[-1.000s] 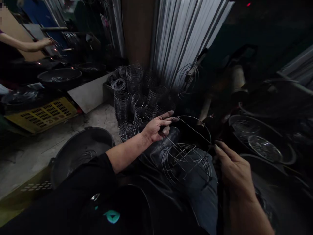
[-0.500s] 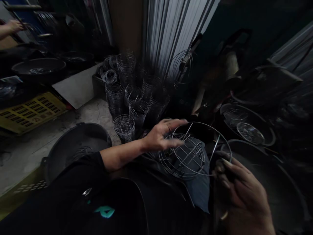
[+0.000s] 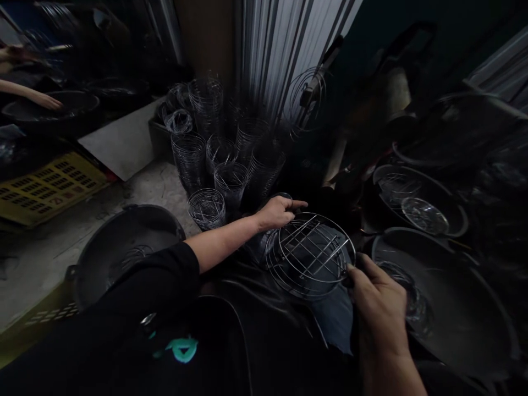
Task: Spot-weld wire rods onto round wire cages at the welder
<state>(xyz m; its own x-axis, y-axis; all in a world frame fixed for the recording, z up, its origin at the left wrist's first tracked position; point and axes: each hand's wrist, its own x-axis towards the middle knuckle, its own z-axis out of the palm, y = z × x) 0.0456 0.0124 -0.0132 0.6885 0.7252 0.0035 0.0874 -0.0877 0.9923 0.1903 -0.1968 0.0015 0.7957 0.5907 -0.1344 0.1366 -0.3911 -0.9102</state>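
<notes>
Left hand (image 3: 277, 213): fingers loosely curled, fingertips resting on the rim of the round wire rack (image 3: 310, 254) at its 10 o'clock edge. Right hand (image 3: 377, 308): closed, thumb and fingers pinching the same rack at its 4 o'clock edge. The rack lies nearly flat over the person's lap, at the centre of the view; it is a shiny metal ring crossed by straight parallel wires, with a second wire ring beneath it.

At 3 o'clock of the rack, a wide dark basin (image 3: 454, 297) with a smooth wall holds a glinting coil of wire near the right hand. At 2 o'clock, a second dark basin (image 3: 416, 201) holds flat wire pieces. At 9 o'clock, a black tub (image 3: 124, 247) with side handles stands on the concrete floor (image 3: 49, 253), thin wire rings inside.

At 11 o'clock, tall stacks of wire rings (image 3: 223, 148) stand close together. Beyond them, pale corrugated sheets (image 3: 284, 49) rise upright. At far 10 o'clock, a yellow perforated crate (image 3: 45, 187) lies flat; another person's hand (image 3: 49, 102) rests by a dark basin.
</notes>
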